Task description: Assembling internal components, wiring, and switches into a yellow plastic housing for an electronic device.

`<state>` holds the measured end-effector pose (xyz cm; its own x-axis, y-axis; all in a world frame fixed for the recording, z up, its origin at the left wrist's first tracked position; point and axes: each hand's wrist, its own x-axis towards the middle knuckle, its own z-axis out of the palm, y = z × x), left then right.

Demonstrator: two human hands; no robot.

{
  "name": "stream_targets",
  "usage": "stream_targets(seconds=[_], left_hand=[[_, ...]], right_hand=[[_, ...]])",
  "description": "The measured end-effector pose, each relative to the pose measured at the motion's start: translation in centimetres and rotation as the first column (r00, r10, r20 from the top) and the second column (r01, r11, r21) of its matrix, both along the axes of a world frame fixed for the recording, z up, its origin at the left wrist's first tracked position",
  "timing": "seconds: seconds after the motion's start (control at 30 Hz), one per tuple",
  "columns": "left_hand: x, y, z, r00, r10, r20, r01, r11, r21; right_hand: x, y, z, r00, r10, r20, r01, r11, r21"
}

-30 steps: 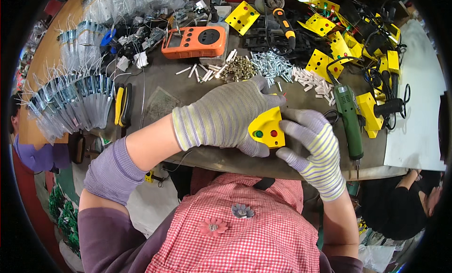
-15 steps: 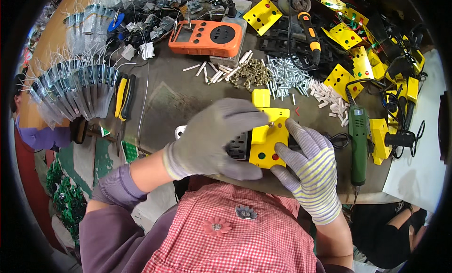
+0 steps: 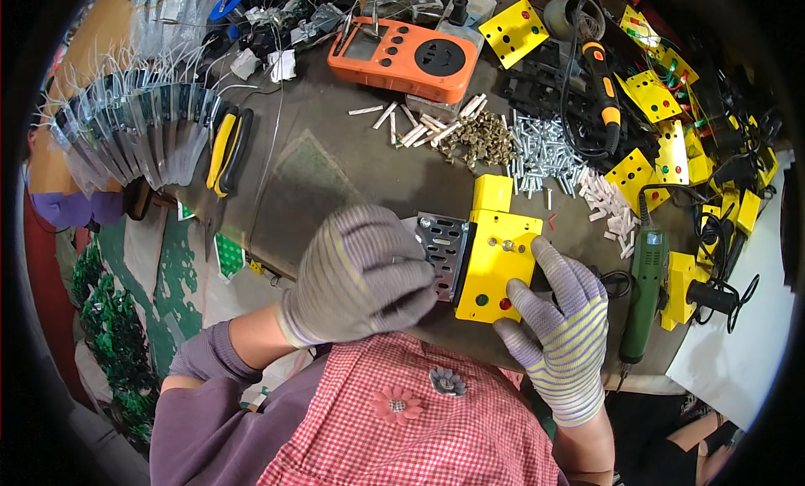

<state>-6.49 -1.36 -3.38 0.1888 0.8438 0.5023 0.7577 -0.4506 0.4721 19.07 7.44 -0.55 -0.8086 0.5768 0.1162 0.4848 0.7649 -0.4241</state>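
Observation:
A yellow panel with green and red round inserts lies before me, small metal fittings near its top. My right hand, in a striped grey glove, has its fingers spread, their tips against the panel's right edge. Left of the panel is a slotted metal plate. My left hand, also gloved, is curled beside this plate with the fingers bent together. Whatever it may hold is hidden. Just beyond the panel stands a yellow block.
Loose screws, brass pieces and white tubes lie in heaps beyond. An orange meter sits behind them. At right is a green power tool; yellow-handled pliers and bagged strips are at left.
My left hand has moved left off the yellow panel and curled up, uncovering the fittings and more of the slotted plate. My right hand stays at the panel's edge. The view has shifted.

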Motion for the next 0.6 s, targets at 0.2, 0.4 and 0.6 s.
stream_targets(seconds=[0.2,0.4,0.6], left_hand=[[-1.9,0.4,-0.6,0.984,-0.097,-0.148,0.066,0.977,-0.201],[2.3,2.8,1.1,0.998,0.052,-0.022,-0.056,0.934,-0.353],[3.7,3.5,1.2,0.999,0.045,0.004,-0.040,0.932,-0.360]], right_hand=[[0.3,0.2,-0.1,0.995,-0.060,-0.076,0.054,0.995,-0.079],[0.1,-0.1,-0.4,0.992,-0.121,-0.035,0.118,0.989,-0.090],[0.1,-1.0,0.2,0.974,-0.223,-0.051,0.214,0.967,-0.141]])
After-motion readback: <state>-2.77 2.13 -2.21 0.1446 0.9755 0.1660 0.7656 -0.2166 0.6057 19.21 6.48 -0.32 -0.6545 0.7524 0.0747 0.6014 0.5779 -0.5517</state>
